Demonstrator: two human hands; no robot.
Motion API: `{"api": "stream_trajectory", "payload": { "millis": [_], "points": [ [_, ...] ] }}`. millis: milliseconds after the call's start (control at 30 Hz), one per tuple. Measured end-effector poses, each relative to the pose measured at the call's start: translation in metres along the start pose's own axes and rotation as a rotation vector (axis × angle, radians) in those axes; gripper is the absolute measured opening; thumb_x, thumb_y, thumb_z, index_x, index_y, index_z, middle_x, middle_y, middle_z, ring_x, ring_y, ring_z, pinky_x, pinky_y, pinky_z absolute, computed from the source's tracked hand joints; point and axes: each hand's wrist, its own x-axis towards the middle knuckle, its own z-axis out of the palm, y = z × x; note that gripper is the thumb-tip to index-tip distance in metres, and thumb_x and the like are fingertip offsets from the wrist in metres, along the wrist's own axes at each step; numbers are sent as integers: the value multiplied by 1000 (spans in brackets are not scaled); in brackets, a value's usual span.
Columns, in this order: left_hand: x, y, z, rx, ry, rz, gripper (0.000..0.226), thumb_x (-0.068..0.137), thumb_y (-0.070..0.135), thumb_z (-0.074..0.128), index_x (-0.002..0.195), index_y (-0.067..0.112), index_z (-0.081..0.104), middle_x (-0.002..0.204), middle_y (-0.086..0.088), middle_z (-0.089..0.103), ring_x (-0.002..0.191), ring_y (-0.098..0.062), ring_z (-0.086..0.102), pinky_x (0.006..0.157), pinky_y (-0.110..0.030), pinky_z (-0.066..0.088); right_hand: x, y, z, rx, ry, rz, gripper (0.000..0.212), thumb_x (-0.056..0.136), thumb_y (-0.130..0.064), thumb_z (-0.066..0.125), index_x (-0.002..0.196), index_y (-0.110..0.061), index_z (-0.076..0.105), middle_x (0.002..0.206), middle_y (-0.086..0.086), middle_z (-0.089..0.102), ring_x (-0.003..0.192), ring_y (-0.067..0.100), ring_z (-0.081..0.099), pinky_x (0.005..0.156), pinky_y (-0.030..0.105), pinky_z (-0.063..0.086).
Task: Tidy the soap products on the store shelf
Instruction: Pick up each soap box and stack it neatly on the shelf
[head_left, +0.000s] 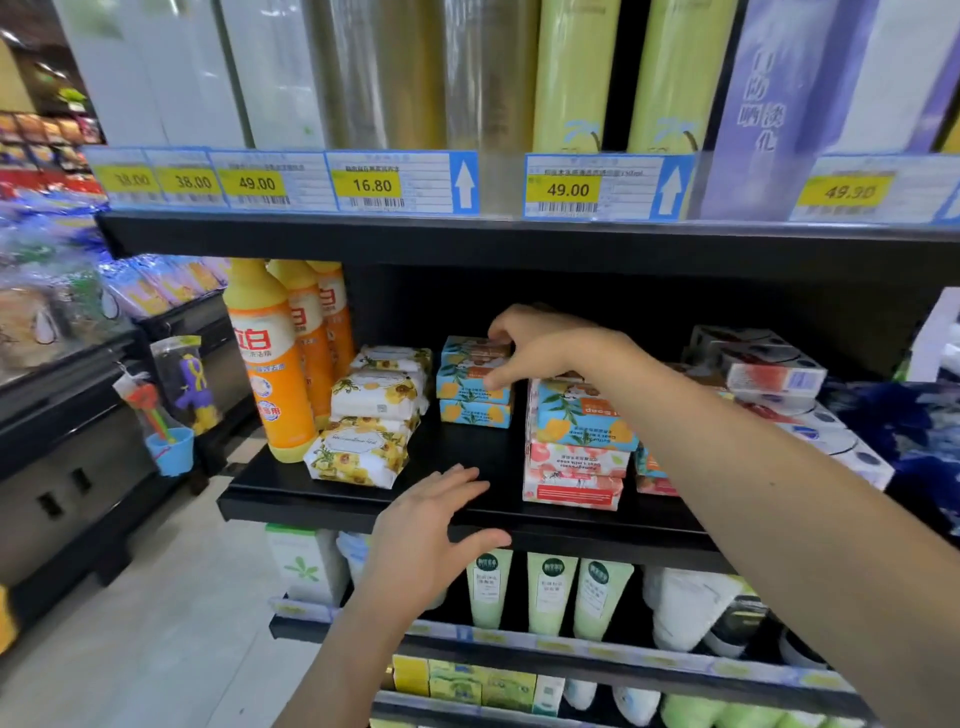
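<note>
The black middle shelf carries the soap products, with a shelf of tall boxes above it and tubes below. The right arm reaches in from the lower right, extended across the shelf. The right hand grasps the stack of blue soap boxes, which sits mid-shelf towards the back. Its fingers curl over the top box and the thumb presses on the front of the box beneath. The left hand is released, palm down with fingers straight and spread, over the shelf's front edge; contact with the edge cannot be confirmed. Three orange bottles stand at the shelf's left end, bearing red characters. Just beside them lie yellow floral wrapped soaps, stacked in a row running front to back. To the right of the blue stack stands a pink and blue stack with its print upside down; "Pomegranate" and "soap" are legible. Price tags on the upper rail read 38.00, 38.00, 49.00, 16.80, 49.00 and 49.90.
</note>
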Motion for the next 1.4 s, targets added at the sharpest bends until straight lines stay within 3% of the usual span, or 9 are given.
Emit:
{"api": "stream_trajectory", "payload": {
  "millis": [133, 367, 533, 733, 867, 967, 1100, 1267, 1400],
  "points": [
    [0, -1, -1, 3, -5, 13, 72, 83, 72, 61, 147, 44, 48, 157, 29, 33, 135, 17, 7, 106, -1, 1, 28, -9, 12, -111, -37, 20, 72, 81, -42, 85, 136, -12, 48, 133, 5, 56, 113, 23, 57, 83, 33, 44],
    [1, -3, 1, -3, 8, 46, 71, 84, 69, 62, 147, 41, 50, 156, 27, 35, 134, 19, 7, 99, 9, -9, 43, -18, 22, -188, -43, 5, 66, 77, -28, 90, 127, -9, 53, 118, 8, 56, 96, 22, 56, 75, 31, 46],
    [1, -4, 1, 16, 17, 53, 72, 83, 71, 60, 147, 41, 50, 151, 33, 32, 133, 20, 5, 99, 8, -9, 42, -18, 22, -143, 23, 2, 43, 73, -28, 89, 82, -14, 49, 90, 2, 55, 74, 17, 56, 52, 28, 38],
    [1, -3, 0, 27, 23, 36, 77, 78, 78, 54, 146, 43, 50, 150, 35, 31, 135, 19, 6, 98, 9, -7, 18, -17, 11, -42, 134, -46, 64, 74, -33, 82, 129, -15, 55, 127, 3, 47, 117, 23, 52, 92, 37, 51],
    [1, -1, 0, 4, 26, 7, 74, 80, 76, 59, 146, 45, 49, 147, 38, 29, 139, 16, 9, 106, 5, -2, -19, -21, 4, 61, 211, -112, 69, 74, -33, 82, 136, -22, 55, 120, -4, 41, 110, 17, 49, 92, 38, 52],
    [0, -1, -2, -61, 18, -41, 75, 80, 67, 70, 148, 44, 47, 153, 30, 37, 147, 5, 27, 119, -17, 23, -51, -23, 7, 122, 282, -193, 64, 70, -29, 85, 130, -21, 61, 119, -3, 44, 104, 16, 52, 88, 32, 50],
    [-5, 4, -18, -538, 69, -143, 80, 72, 50, 87, 143, 38, 54, 138, 25, 60, 131, 6, 51, 111, -22, 43, -91, -24, 16, 205, 389, -293, 62, 69, -23, 85, 126, -20, 64, 118, -4, 46, 100, 10, 53, 85, 19, 46],
    [-22, 22, -36, -1299, 228, -202, 89, 65, 65, 84, 135, 16, 59, 128, -9, 71, 118, -28, 69, 94, -46, 59, -135, -21, 36, 296, 397, -345, 65, 77, -25, 83, 138, -24, 57, 123, -11, 42, 107, 2, 47, 85, 9, 40],
    [-33, 40, -41, -1434, 225, -280, 75, 69, 58, 81, 125, 9, 70, 125, -15, 71, 115, -31, 69, 84, -39, 62, -152, -18, 56, 344, 373, -347, 66, 81, -23, 81, 141, -26, 54, 125, -12, 39, 112, 0, 44, 89, 10, 39]
  ]
}}
